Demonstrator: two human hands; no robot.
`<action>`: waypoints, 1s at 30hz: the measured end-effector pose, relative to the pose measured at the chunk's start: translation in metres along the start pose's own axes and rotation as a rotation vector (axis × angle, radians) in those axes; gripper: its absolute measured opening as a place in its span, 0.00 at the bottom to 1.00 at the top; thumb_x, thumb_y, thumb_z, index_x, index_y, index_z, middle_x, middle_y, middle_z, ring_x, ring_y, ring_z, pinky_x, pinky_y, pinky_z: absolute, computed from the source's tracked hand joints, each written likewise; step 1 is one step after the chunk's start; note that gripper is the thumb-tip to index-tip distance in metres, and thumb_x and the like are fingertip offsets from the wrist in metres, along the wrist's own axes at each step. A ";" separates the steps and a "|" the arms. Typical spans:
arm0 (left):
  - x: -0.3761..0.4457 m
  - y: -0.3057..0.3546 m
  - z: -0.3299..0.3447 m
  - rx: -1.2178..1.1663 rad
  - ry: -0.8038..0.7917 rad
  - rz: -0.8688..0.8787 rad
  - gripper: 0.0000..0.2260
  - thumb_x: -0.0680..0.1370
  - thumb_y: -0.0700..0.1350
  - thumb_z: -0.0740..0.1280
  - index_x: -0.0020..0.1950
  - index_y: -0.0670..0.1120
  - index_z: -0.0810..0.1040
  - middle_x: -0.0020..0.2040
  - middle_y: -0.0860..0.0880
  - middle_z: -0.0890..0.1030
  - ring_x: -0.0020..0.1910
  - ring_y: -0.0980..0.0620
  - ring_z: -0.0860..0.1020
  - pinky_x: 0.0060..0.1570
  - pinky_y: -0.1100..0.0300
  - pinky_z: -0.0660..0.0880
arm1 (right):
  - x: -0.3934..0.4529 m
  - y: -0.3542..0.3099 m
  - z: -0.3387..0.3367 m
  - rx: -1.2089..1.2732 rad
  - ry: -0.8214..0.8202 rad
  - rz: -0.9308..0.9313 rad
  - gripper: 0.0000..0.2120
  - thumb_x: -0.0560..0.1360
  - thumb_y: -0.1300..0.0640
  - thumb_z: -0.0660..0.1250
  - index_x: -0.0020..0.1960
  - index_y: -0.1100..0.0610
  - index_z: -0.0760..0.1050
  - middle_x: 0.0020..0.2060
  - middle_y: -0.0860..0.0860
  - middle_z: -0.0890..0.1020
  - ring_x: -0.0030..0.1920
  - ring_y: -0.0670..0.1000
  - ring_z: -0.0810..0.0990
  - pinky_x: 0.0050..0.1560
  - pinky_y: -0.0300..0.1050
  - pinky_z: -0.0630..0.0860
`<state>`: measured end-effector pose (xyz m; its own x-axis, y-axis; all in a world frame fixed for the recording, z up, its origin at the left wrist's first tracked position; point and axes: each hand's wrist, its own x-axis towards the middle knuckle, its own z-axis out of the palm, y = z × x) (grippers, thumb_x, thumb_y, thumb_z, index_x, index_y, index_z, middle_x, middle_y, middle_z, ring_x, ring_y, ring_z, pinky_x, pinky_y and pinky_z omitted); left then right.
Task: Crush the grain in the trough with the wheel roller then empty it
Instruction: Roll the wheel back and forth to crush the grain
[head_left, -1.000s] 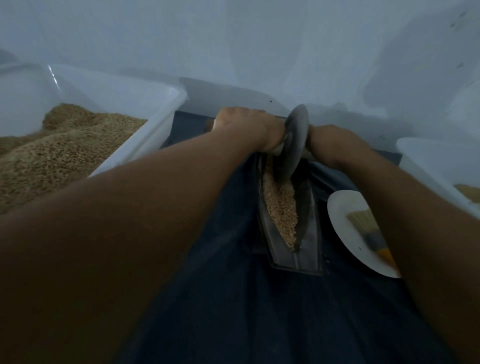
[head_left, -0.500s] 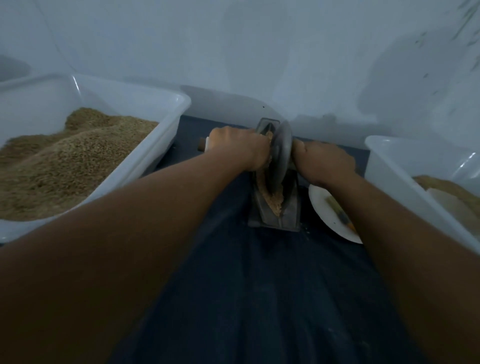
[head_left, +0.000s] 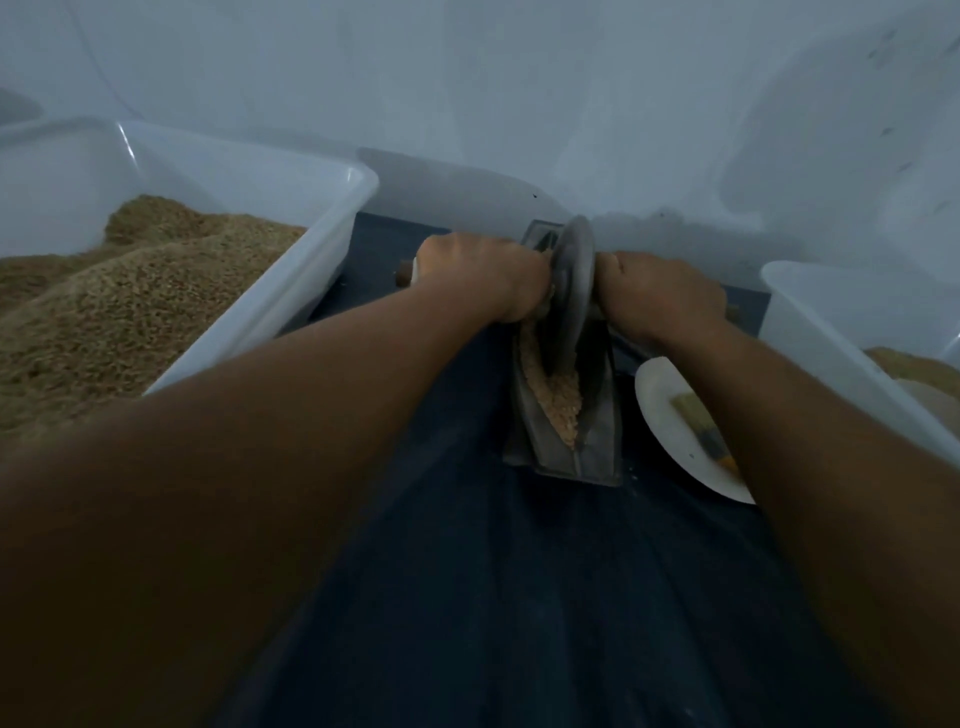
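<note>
We grip the wheel roller (head_left: 571, 296) by its axle handles, left hand (head_left: 483, 273) at nine o'clock of the disc, right hand (head_left: 657, 291) at three. It stands on edge in the metal trough (head_left: 597, 436), whose long axis runs twelve to six; the grain (head_left: 558, 400) lies toward six, so the next stroke should roll that way.

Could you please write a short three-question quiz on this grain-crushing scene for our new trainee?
1. True or false: both hands grip the wheel roller's handle, one on each side of the disc.
2. What lies on the white plate? A) spoon B) brush C) knife
3. Where does the grain in the trough sit: near end or far end?

Key: 1 true, left hand and right hand. 2 B, the brush. 3 near end.
</note>
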<state>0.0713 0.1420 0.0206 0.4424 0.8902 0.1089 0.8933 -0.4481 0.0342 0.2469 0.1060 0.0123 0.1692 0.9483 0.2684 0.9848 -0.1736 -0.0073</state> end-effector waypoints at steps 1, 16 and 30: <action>0.007 -0.001 0.000 -0.016 0.004 -0.005 0.12 0.75 0.53 0.55 0.50 0.53 0.76 0.59 0.45 0.79 0.47 0.42 0.73 0.45 0.47 0.65 | 0.007 0.001 0.001 -0.021 -0.016 -0.022 0.22 0.81 0.43 0.44 0.53 0.49 0.75 0.59 0.56 0.78 0.51 0.60 0.75 0.44 0.50 0.64; 0.043 -0.006 -0.001 -0.102 0.009 -0.084 0.15 0.76 0.55 0.53 0.53 0.53 0.76 0.62 0.45 0.78 0.53 0.42 0.75 0.46 0.49 0.64 | 0.060 0.004 0.003 -0.056 -0.193 0.003 0.27 0.75 0.42 0.45 0.63 0.52 0.74 0.61 0.58 0.77 0.51 0.60 0.75 0.49 0.54 0.71; -0.011 0.007 0.006 0.084 0.193 0.029 0.14 0.80 0.51 0.51 0.52 0.51 0.75 0.56 0.45 0.79 0.53 0.38 0.77 0.43 0.47 0.65 | -0.027 0.001 -0.001 0.137 0.002 0.047 0.26 0.82 0.41 0.43 0.47 0.51 0.76 0.47 0.56 0.79 0.43 0.55 0.72 0.45 0.48 0.65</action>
<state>0.0727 0.1294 0.0137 0.4513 0.8413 0.2975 0.8877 -0.4573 -0.0534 0.2428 0.0797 0.0056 0.2150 0.9396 0.2663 0.9720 -0.1795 -0.1515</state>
